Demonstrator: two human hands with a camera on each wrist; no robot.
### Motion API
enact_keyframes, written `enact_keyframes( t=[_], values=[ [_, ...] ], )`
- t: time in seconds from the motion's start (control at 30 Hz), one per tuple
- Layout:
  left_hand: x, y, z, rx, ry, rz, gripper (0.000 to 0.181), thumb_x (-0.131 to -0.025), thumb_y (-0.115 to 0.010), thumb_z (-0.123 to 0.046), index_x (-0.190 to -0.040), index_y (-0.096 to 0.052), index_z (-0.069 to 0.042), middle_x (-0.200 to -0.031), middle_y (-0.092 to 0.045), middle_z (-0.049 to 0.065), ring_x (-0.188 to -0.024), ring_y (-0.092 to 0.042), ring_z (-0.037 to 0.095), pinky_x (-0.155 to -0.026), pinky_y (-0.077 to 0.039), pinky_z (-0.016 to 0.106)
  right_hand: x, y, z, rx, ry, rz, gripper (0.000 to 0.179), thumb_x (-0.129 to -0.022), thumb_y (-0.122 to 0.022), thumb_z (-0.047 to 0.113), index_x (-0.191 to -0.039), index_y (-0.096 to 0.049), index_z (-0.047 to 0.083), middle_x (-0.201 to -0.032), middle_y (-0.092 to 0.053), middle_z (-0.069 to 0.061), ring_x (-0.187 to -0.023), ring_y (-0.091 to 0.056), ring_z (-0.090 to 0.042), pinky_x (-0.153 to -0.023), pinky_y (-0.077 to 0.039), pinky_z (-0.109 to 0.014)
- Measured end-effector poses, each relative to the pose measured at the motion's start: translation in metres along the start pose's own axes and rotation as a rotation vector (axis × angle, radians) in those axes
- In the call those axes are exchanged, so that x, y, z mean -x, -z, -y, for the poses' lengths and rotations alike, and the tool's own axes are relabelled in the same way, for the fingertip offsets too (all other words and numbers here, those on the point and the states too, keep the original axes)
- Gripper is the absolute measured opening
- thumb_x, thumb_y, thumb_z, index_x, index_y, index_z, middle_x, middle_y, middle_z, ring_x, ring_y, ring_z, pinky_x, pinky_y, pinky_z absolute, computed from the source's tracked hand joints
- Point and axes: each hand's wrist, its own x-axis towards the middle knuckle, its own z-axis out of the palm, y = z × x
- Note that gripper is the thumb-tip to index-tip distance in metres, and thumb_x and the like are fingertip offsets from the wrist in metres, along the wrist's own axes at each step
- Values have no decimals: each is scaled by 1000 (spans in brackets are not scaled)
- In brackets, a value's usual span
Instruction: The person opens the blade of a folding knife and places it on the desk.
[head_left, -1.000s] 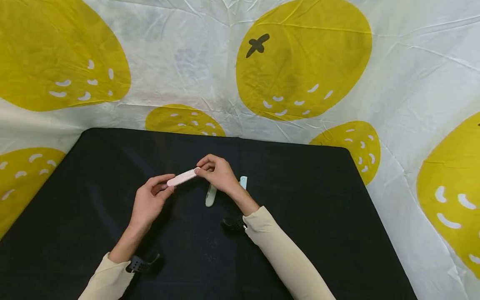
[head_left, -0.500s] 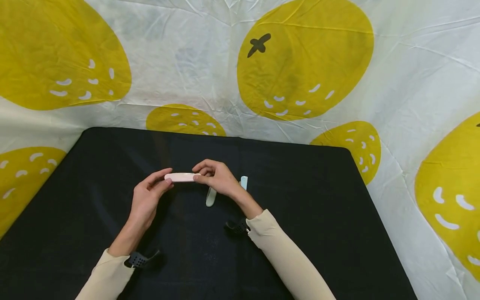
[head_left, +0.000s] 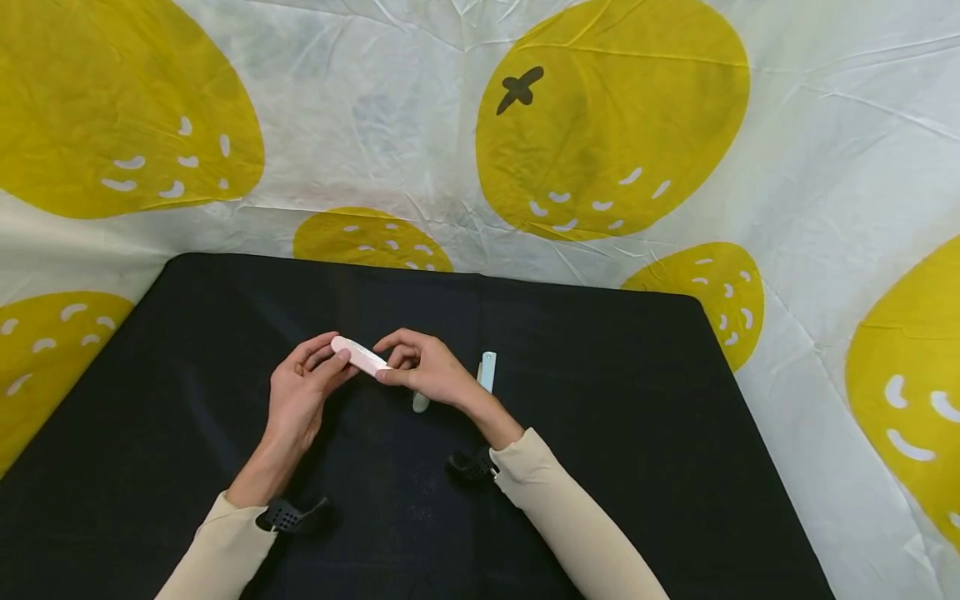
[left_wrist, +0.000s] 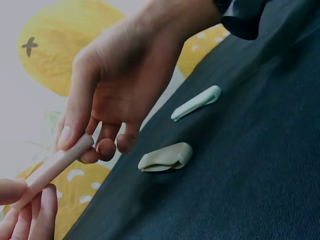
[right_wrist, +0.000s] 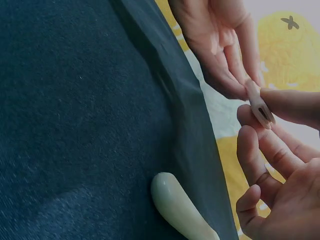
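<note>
A slim pink piece with rounded ends (head_left: 362, 357) is held above the table between both hands. My left hand (head_left: 303, 390) pinches its left end between thumb and fingers. At its right end, my right hand (head_left: 435, 367) pinches with thumb and index finger, the other fingers loosely curled. The right wrist view shows a narrow slot in the end of this pink piece (right_wrist: 261, 111); its exact kind cannot be told. A similar pale green piece (left_wrist: 167, 157), also slotted, lies below the right hand. Beyond it lies a light blue one (head_left: 488, 372), partly hidden by the right wrist.
A black cloth (head_left: 600, 433) covers the table. White fabric with large yellow printed fruit (head_left: 611, 117) hangs behind and at the sides. Dark straps (head_left: 288, 515) hang under both wrists near the cream sleeves (head_left: 581, 517).
The pink piece has turned in the hands: its right end dropped, so it now slopes down to the right. The right hand moved slightly lower. The green and blue pieces stayed put.
</note>
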Motion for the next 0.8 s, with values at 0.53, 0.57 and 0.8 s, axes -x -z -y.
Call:
enact_keyframes(
  t=[0.53,0.57,0.8],
  values=[
    [4,-3,1,-85,-77,48,49,-94,-74,-3,-141,-59,-6,-108,-69,-2,-91,-73,9,-75,-64,30,3,-8,9,112,20,-47,29,-99,-73,19,-126,-68,11,-98,-75,-7,-79,-66,-8,-74,-52,-21],
    [5,-3,2,-93,-78,48,49,-95,-74,-3,-142,-59,-6,-108,-69,-2,-90,-74,9,-74,-64,30,3,-7,10,117,22,-60,27,-100,-71,19,-126,-69,11,-101,-74,-7,-81,-66,-9,-73,-51,-21],
    [8,-5,4,-143,-103,92,54,-96,-73,-3,-146,-54,2,-108,-70,-3,-85,-75,7,-72,-64,30,-3,-5,14,104,21,-71,23,-103,-67,19,-125,-71,12,-105,-74,-8,-91,-70,-28,-72,-50,-21]
  ],
)
